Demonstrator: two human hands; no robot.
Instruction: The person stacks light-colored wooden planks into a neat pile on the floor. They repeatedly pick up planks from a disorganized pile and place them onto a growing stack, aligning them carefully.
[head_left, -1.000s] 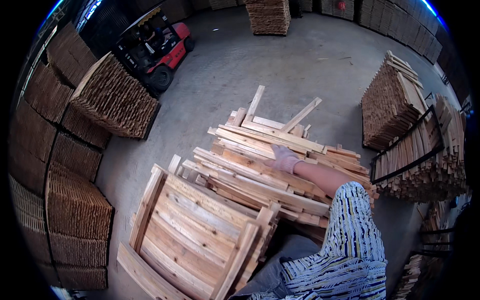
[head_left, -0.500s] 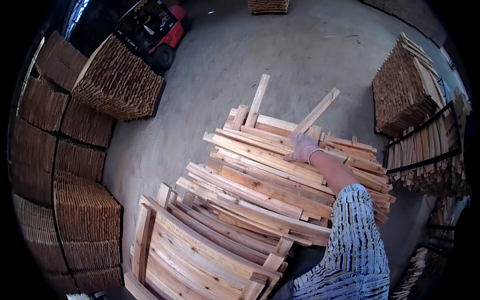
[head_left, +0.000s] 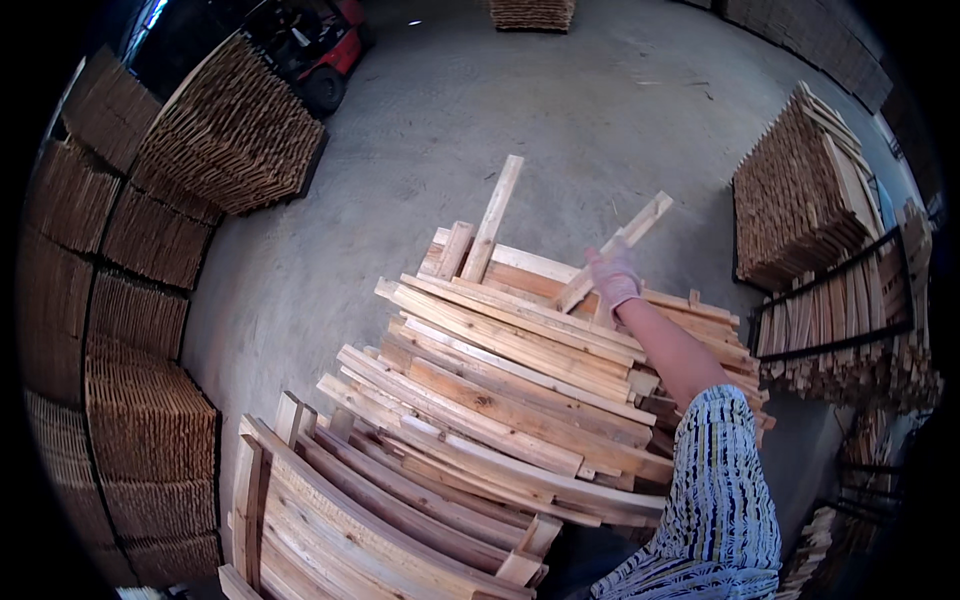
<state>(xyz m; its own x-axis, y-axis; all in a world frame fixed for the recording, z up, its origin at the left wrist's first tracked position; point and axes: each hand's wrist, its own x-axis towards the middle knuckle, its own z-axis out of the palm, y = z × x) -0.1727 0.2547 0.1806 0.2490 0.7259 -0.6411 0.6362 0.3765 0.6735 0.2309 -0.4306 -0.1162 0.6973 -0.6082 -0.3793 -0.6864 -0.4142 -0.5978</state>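
My right hand (head_left: 614, 274), in a pale glove, reaches over the far side of a loose pile of boards (head_left: 520, 395). Its fingers are closed round a short wooden batten (head_left: 648, 217) that slants away to the right, past the pile's far edge. The hand hides the batten's middle, and its fingertips are slightly blurred. Left of it, another batten (head_left: 494, 218) points away beyond the pile, beside a short wood block (head_left: 455, 250). My left hand is out of view.
Nearest me stands a slatted wooden frame (head_left: 340, 510) with upright posts. Stacked timber (head_left: 150, 410) lines the left side, with another stack (head_left: 240, 125) before a red forklift (head_left: 335, 60). On the right are a timber stack (head_left: 800, 190) and a black-framed rack of slats (head_left: 835, 300).
My right hand has lifted off the boards and shifted along the slanting batten. The batten has moved slightly toward me, its near end now showing. The whole view has shifted a little.
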